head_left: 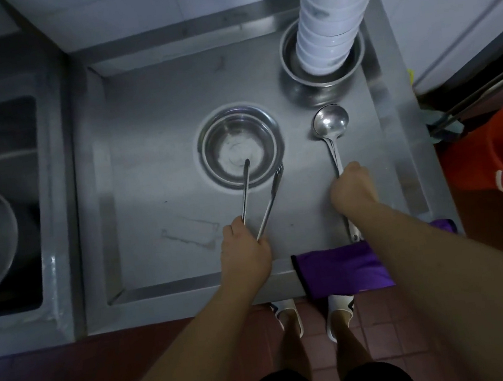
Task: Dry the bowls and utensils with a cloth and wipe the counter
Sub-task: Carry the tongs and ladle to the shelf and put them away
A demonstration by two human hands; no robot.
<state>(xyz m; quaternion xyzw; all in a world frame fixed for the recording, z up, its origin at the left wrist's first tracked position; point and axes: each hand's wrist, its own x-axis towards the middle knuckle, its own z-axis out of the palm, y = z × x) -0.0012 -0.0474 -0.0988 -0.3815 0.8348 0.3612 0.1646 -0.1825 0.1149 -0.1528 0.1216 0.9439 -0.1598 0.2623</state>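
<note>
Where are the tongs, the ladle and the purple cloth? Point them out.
tongs [245, 191], head view, on the left arm.
ladle [330, 121], head view, middle of the scoop.
purple cloth [339, 269], head view, flat part over the counter's edge.

A purple cloth [342, 269] hangs on the grey steel counter [149, 139], white bowls [333, 18] stacked far right, an orange bucket [499, 156] beside.

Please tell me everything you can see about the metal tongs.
The tongs look like shiny stainless steel: two thin arms that meet inside the left hand, which grips the joined end. The arms are spread open and point away from the person. One tip lies inside the small steel bowl; the other, toothed tip is at the bowl's rim. They grip nothing.
</note>
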